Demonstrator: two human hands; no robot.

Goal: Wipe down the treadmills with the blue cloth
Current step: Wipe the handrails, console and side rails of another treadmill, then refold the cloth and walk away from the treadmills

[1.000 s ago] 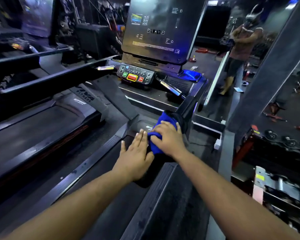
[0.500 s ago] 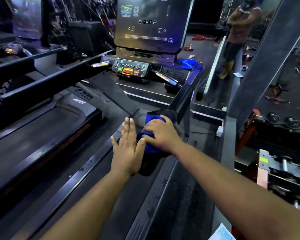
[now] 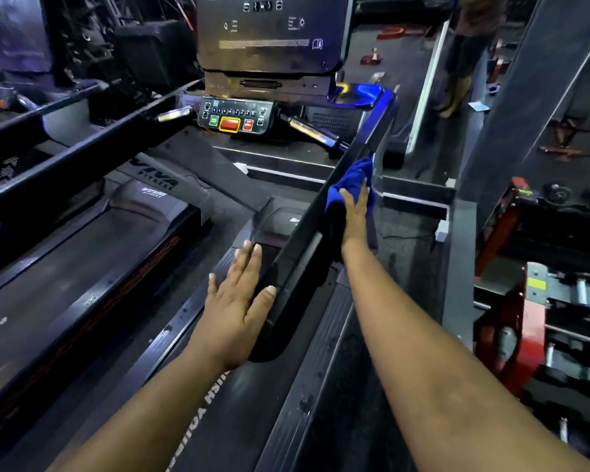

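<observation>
From the head camera, the rail [image 3: 324, 212] of the treadmill [image 3: 218, 386] is a long black bar. It runs from near the person, low in the middle, up and away to the right, toward the buttons [image 3: 234, 119] and the screen [image 3: 269, 32].

The blue cloth [image 3: 349, 180] sits on the rail, about halfway up. It is far ahead of the left hand [image 3: 235, 301] and under the right hand [image 3: 355, 212]. So the right hand is the one doing the wiping, and I think the next rub goes along the bar.

The right hand presses the cloth on the rail's outer side; its fingers lie flat.

The left hand is spread flat with straight fingers. It holds nothing. Its thumb touches the near end of the rail.

The hands are well apart.
</observation>
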